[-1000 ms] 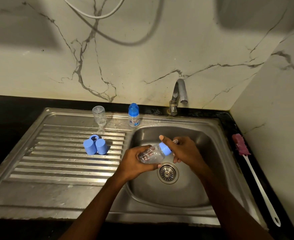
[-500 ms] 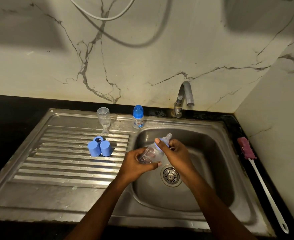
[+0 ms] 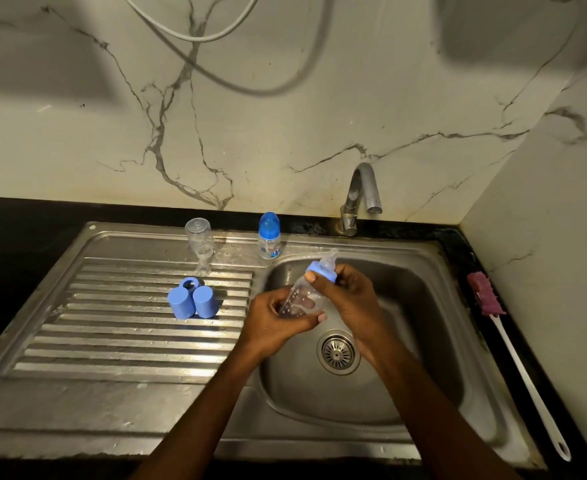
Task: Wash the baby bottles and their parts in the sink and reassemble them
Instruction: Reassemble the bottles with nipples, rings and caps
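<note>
Over sink basin [image 3: 406, 306]: clear baby bottle [image 3: 300, 299], left hand [image 3: 274, 320] fingers curled round body, right hand [image 3: 354, 303] fingers pinching blue collar [image 3: 321, 270]. Behind, capped bottle [image 3: 269, 233]; label [image 3: 269, 250] unreadable.

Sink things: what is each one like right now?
Held bottle: tilted over basin, teat on, left hand holds body, right hand grips blue ring.
Capped bottle: upright, cap on.
Clear bottle: standing on drainboard, no cap.
Blue caps: off, mouths down.
Tap: no water visible.
Brush: lying on counter.
</note>
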